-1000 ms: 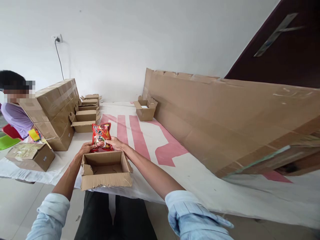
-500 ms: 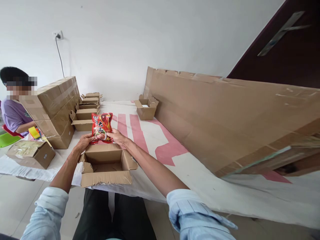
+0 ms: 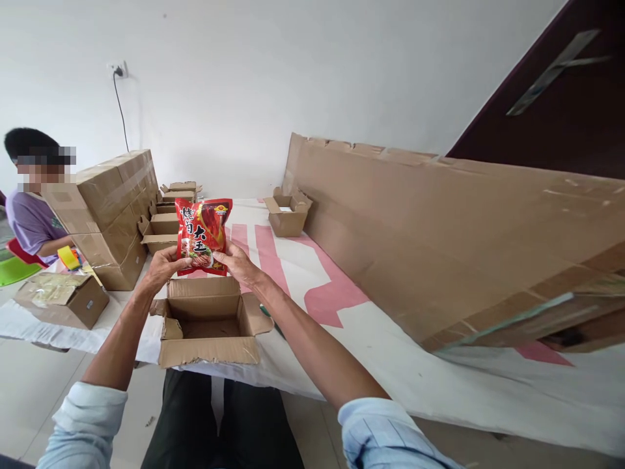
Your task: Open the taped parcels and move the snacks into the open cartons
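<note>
A red printed food packet [image 3: 204, 234] is held upright between my two hands, its front with large characters facing me. My left hand [image 3: 163, 266] grips its lower left edge, thumb on the front. My right hand [image 3: 238, 262] pinches the lower right edge in the same way. Just below and nearer to me stands an open cardboard box [image 3: 209, 352], flaps folded outward; the part of its inside that shows holds nothing. Behind the box's right flap a small dark green thing shows, too little of it to name.
Taped cartons [image 3: 105, 221] are stacked at the left, with open boxes [image 3: 161, 225] beside them. A taped box [image 3: 63, 299] and a yellow tape dispenser [image 3: 69, 258] lie before a seated person [image 3: 34, 215]. Another open box [image 3: 288, 218] stands by a large cardboard sheet [image 3: 415, 241].
Both hands have raised the packet and brought it closer to me, so it looks larger. The open box below stays in nearly the same place.
</note>
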### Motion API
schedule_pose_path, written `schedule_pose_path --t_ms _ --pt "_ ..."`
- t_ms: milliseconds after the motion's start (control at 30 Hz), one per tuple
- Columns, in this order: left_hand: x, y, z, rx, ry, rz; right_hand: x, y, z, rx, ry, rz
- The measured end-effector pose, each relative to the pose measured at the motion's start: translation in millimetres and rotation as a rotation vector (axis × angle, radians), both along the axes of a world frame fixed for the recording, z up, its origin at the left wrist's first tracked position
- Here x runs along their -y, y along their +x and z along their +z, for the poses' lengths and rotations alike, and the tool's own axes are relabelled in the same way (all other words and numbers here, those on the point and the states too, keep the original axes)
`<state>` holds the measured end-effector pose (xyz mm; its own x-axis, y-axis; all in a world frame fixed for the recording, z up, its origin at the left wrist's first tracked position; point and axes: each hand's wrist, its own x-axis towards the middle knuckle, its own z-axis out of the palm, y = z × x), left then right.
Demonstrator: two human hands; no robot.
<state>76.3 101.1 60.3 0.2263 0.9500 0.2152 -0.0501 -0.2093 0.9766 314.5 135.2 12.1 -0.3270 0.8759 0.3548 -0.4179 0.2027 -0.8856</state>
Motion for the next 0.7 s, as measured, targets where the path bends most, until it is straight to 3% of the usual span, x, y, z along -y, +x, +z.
schedule_pose_path --t_ms 133,267,400,533,700 --pt "-0.2 7.4 14.0 0.033 0.038 0.070 3.2 3.3 12.6 0.116 0.082 -0.022" --pt "-2.1 8.3 18.0 0.070 0.031 0.108 7.0 2.1 22.4 0.176 0.160 -0.049" --pt "-6.7 0.5 18.4 0.047 0.045 0.142 5.0 8.6 18.4 0.174 0.197 -0.046" --pt "-23.9 -28.5 24.5 -0.043 0.110 0.259 -2.8 42.4 -10.5 0.238 0.119 -0.290" --pt "-59.8 -92.5 35.3 -0.362 0.189 0.421 4.0 76.7 -78.8 0.301 -0.108 -0.538"
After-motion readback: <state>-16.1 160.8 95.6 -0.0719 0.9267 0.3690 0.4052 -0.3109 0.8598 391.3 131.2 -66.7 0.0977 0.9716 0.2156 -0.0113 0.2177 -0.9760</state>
